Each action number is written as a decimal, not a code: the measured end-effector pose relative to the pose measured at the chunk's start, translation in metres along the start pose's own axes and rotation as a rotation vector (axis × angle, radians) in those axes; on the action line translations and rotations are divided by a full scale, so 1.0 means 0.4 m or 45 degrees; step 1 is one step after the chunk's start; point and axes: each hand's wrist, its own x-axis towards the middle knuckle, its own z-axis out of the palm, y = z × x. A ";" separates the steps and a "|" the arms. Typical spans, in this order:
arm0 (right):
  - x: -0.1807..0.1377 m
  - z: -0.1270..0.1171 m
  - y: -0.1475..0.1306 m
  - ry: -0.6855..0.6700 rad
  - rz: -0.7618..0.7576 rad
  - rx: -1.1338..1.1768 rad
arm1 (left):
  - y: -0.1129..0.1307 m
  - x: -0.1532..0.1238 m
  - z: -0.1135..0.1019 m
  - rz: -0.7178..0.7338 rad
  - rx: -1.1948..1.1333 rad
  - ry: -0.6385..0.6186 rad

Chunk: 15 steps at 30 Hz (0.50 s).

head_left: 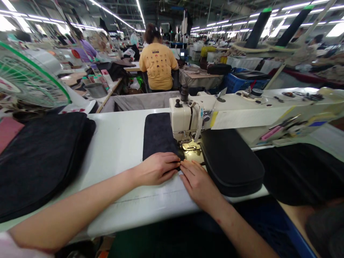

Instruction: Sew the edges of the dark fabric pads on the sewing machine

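A dark fabric panel (158, 132) with rounded corners lies on the white sewing table, its right edge under the head of a sewing machine (181, 120). My left hand (157, 168) rests over the panel's near edge, fingers together and closed on it. From the right, my right hand (199, 182) reaches the same near corner, its fingertips pressed together there and almost touching the left ones. The corner itself is mostly hidden under the fingers. Just beyond them shows the shiny needle plate (192, 146). Beside my right hand sits a stack of black rounded panels (232, 157).
More dark panels are piled at the left (45, 154), and a black piece (301, 172) lies at the far right. A green-rimmed fan (29, 77) stands at the left. Thread cones (258, 28) rise behind the machine. A person in a yellow shirt (158, 66) sits ahead.
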 end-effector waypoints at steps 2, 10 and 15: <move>0.024 0.005 0.012 -0.011 0.022 0.000 | -0.026 0.009 -0.005 -0.010 -0.005 0.002; 0.072 0.024 0.018 0.007 0.105 -0.073 | -0.109 0.023 -0.012 -0.043 0.021 0.051; -0.001 -0.034 -0.048 0.171 -0.033 0.032 | -0.099 0.001 0.011 -0.167 0.080 0.120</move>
